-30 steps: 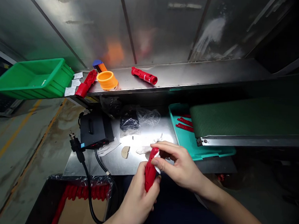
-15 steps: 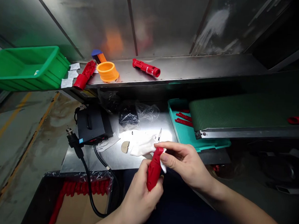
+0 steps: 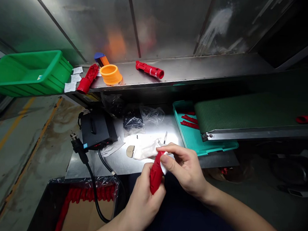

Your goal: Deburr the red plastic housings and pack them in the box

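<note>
My left hand (image 3: pixel 147 193) is wrapped round the lower part of a red plastic tubular part (image 3: pixel 156 175), which tilts up to the right. At the part's upper end, my right hand (image 3: pixel 183 168) pinches a small white cloth (image 3: pixel 163 167) against its side. Most of that cloth is hidden by my fingers. Just beyond the hands, a crumpled white cloth (image 3: pixel 144 151) lies on the metal bench (image 3: pixel 111 166). A thin blade-like tool (image 3: pixel 165 137) and a beige rounded piece (image 3: pixel 130 151) lie beside it.
A black box-shaped device (image 3: pixel 96 130) with cable and plug stands left. Below it, a carton (image 3: pixel 45 201) holds several red parts. A teal tray (image 3: pixel 191 141) sits under a green conveyor (image 3: pixel 235 112). The shelf (image 3: pixel 191 69) carries a green bin (image 3: pixel 30 72), an orange ring (image 3: pixel 111 74) and red parts.
Both hands and the red part have shifted slightly left in view, with the white cloth still pressed at its upper end. The surroundings shift a little with the camera.
</note>
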Available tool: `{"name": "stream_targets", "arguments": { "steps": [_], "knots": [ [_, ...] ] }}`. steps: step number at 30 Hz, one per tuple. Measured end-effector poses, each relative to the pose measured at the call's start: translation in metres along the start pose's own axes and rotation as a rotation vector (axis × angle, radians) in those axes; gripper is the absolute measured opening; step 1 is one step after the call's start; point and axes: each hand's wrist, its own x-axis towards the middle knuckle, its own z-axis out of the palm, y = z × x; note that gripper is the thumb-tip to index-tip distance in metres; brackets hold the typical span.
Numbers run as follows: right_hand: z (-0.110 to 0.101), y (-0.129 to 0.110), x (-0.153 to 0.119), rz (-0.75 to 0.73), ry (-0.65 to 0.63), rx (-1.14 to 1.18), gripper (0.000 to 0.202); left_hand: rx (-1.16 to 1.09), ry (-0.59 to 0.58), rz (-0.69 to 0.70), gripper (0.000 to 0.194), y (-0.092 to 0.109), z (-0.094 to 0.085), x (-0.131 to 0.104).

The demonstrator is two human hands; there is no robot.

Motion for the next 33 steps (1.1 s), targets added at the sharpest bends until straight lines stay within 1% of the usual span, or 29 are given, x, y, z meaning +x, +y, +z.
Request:
{"name": "stream_targets", "arguments": {
  "steps": [2, 3, 4, 6, 8, 10, 12, 13, 14, 16, 18, 21, 23, 25, 26, 27, 28, 29, 31, 32, 33],
  "knots": [
    [-0.005, -0.008, -0.003, -0.061, -0.099, -0.022, 0.030, 0.012, 0.023, 0.074, 0.010, 0.001, -0.003, 0.000],
    [-0.006, -0.011, -0.004, -0.080, -0.120, -0.028, 0.034, 0.012, 0.029, 0.102, 0.015, -0.001, -0.004, 0.000],
    [-0.006, -0.014, -0.005, -0.087, -0.116, -0.022, 0.035, 0.017, 0.034, 0.129, 0.021, -0.004, -0.005, 0.000],
    [-0.001, -0.016, -0.007, -0.088, -0.073, 0.037, 0.028, 0.049, 0.044, 0.179, 0.031, -0.013, -0.009, -0.002],
    [0.005, -0.013, -0.009, -0.099, -0.052, 0.144, 0.020, 0.099, 0.027, 0.215, 0.030, -0.021, -0.014, -0.003],
    [0.010, -0.009, -0.014, -0.092, -0.036, 0.281, 0.021, 0.122, -0.047, 0.230, 0.026, -0.021, -0.019, 0.000],
    [0.010, -0.005, -0.018, -0.061, -0.013, 0.397, 0.028, 0.113, -0.168, 0.220, 0.028, -0.011, -0.021, 0.006],
    [0.008, -0.005, -0.019, -0.040, -0.022, 0.422, 0.030, 0.100, -0.234, 0.202, 0.030, -0.004, -0.021, 0.010],
    [0.006, -0.005, -0.019, -0.029, -0.057, 0.430, 0.030, 0.078, -0.264, 0.180, 0.032, 0.003, -0.020, 0.015],
    [-0.002, -0.007, -0.016, -0.017, -0.165, 0.416, 0.025, 0.009, -0.267, 0.145, 0.031, 0.013, -0.019, 0.021],
    [-0.009, -0.011, -0.011, -0.021, -0.260, 0.396, 0.025, -0.021, -0.277, 0.136, 0.029, 0.014, -0.021, 0.023],
    [-0.016, -0.019, -0.001, -0.144, -0.335, 0.269, 0.050, 0.020, -0.359, 0.214, 0.026, 0.002, -0.028, 0.019],
    [-0.015, -0.023, 0.002, -0.235, -0.300, 0.144, 0.057, 0.049, -0.330, 0.258, 0.025, -0.007, -0.031, 0.016],
    [-0.012, -0.023, 0.003, -0.231, -0.189, 0.095, 0.054, 0.066, -0.226, 0.234, 0.028, -0.012, -0.031, 0.014],
    [-0.009, -0.023, 0.003, -0.213, -0.130, 0.109, 0.051, 0.066, -0.179, 0.204, 0.032, -0.013, -0.031, 0.015],
    [-0.007, -0.021, 0.002, -0.199, -0.087, 0.140, 0.048, 0.061, -0.157, 0.183, 0.036, -0.014, -0.030, 0.016],
    [-0.005, -0.020, 0.001, -0.184, -0.059, 0.180, 0.042, 0.054, -0.172, 0.184, 0.039, -0.014, -0.029, 0.018],
    [-0.003, -0.019, -0.001, -0.174, -0.042, 0.223, 0.034, 0.054, -0.217, 0.212, 0.041, -0.016, -0.029, 0.020],
    [-0.002, -0.017, -0.002, -0.164, -0.031, 0.294, 0.022, 0.087, -0.351, 0.328, 0.041, -0.021, -0.031, 0.024],
    [-0.004, -0.017, -0.003, -0.152, -0.044, 0.318, 0.019, 0.118, -0.411, 0.395, 0.041, -0.024, -0.031, 0.026],
    [-0.006, -0.017, -0.002, -0.132, -0.071, 0.337, 0.017, 0.152, -0.446, 0.452, 0.041, -0.028, -0.032, 0.028]
  ]
}}
